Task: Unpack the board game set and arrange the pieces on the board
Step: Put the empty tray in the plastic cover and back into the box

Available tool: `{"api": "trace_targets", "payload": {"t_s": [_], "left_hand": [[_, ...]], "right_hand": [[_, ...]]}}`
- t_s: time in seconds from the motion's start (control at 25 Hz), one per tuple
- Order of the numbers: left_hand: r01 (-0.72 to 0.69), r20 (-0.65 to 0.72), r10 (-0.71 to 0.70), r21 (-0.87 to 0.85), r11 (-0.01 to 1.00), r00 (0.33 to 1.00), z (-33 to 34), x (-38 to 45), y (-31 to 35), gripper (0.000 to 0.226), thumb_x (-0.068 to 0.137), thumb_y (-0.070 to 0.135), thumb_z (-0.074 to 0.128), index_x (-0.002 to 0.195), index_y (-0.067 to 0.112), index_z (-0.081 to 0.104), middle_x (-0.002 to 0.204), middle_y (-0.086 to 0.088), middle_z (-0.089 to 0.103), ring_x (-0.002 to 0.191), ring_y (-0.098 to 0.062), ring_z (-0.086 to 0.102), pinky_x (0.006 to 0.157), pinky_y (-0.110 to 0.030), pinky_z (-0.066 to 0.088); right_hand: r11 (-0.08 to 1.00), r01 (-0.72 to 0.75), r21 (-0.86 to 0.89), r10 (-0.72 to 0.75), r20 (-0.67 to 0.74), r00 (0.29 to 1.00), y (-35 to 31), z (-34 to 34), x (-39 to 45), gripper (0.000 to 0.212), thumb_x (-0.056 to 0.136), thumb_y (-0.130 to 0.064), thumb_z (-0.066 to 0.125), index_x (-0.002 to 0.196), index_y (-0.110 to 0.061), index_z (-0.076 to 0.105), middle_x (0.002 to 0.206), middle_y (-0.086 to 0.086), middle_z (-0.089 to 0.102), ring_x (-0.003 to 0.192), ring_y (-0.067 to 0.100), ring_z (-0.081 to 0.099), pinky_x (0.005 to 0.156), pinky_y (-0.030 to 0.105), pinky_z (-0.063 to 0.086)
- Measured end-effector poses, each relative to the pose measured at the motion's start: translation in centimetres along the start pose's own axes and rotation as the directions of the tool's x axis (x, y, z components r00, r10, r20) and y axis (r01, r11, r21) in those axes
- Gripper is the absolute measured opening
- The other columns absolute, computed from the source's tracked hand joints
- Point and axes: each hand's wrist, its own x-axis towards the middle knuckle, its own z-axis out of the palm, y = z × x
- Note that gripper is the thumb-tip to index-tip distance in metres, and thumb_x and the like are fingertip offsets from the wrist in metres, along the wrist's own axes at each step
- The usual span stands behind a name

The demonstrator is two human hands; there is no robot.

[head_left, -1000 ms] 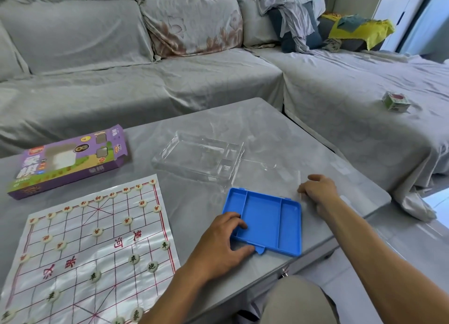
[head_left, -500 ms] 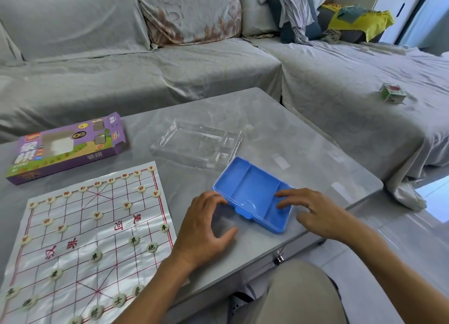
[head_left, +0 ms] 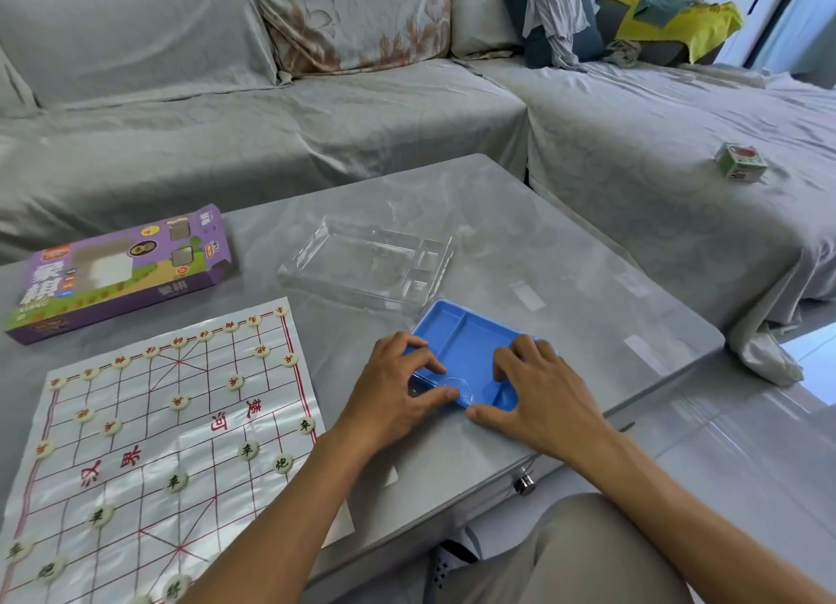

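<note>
A blue plastic tray point(head_left: 468, 339) with compartments lies on the grey table, its far corner touching a clear plastic tray point(head_left: 362, 264). My left hand point(head_left: 396, 393) pinches the blue tray's near-left edge between curled fingers and thumb. My right hand point(head_left: 540, 393) holds the near-right part, fingertips curled inside it and thumb along its near rim. The paper game board point(head_left: 149, 449) lies flat at the left with several round pale pieces point(head_left: 246, 450) set on its line crossings. The blue tray holds no pieces that I can see.
The purple game box point(head_left: 117, 273) lies behind the board at the left. A grey covered sofa wraps the table's far and right sides, with a small carton point(head_left: 742, 162) on its seat. The table's edge point(head_left: 669, 377) runs close to the right of my hands.
My right hand came off the table's right side onto the blue tray. The tray turned and slid toward the clear tray. Both hands now hold its near edge.
</note>
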Motion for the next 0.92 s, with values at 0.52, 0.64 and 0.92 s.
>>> {"api": "trace_targets", "payload": {"t_s": [0.52, 0.64, 0.92], "left_hand": [[0.073, -0.036, -0.081, -0.201, 0.977, 0.996, 1.0, 1.8, -0.2, 0.015, 0.074, 0.029, 0.080, 0.078, 0.030, 0.066, 0.105, 0.014, 0.048, 0.110, -0.005, 0.033, 0.083, -0.001, 0.028], [0.088, 0.007, -0.088, -0.162, 0.983, 0.996, 0.7, 2.1, 0.0, 0.018, 0.075, 0.031, 0.079, 0.080, 0.036, 0.062, 0.106, 0.014, 0.047, 0.110, -0.004, 0.030, 0.082, 0.000, 0.027], [0.057, 0.018, -0.055, -0.119, 0.991, 0.998, -0.5, 1.0, 0.7, 0.007, 0.088, 0.022, 0.065, 0.094, 0.025, 0.069, 0.117, 0.010, 0.053, 0.113, -0.007, 0.037, 0.098, -0.020, 0.036]], "right_hand": [[0.908, -0.312, 0.280, 0.276, 0.162, 0.947, -0.2, 1.8, 2.8, 0.117, 0.043, -0.089, 0.028, 0.145, -0.033, 0.021, 0.156, -0.003, 0.009, 0.147, 0.018, -0.001, 0.119, 0.040, -0.005], [0.909, -0.300, 0.289, 0.271, 0.138, 0.953, -0.6, 1.7, 2.8, 0.110, 0.044, -0.087, 0.028, 0.141, -0.036, 0.027, 0.151, -0.002, 0.015, 0.144, 0.019, 0.006, 0.118, 0.040, -0.005], [0.941, -0.269, 0.206, 0.240, 0.154, 0.958, -1.6, 0.4, 2.2, 0.087, 0.073, -0.078, 0.050, 0.144, -0.033, 0.030, 0.158, 0.002, 0.011, 0.147, 0.025, 0.006, 0.119, 0.045, 0.009]]}}
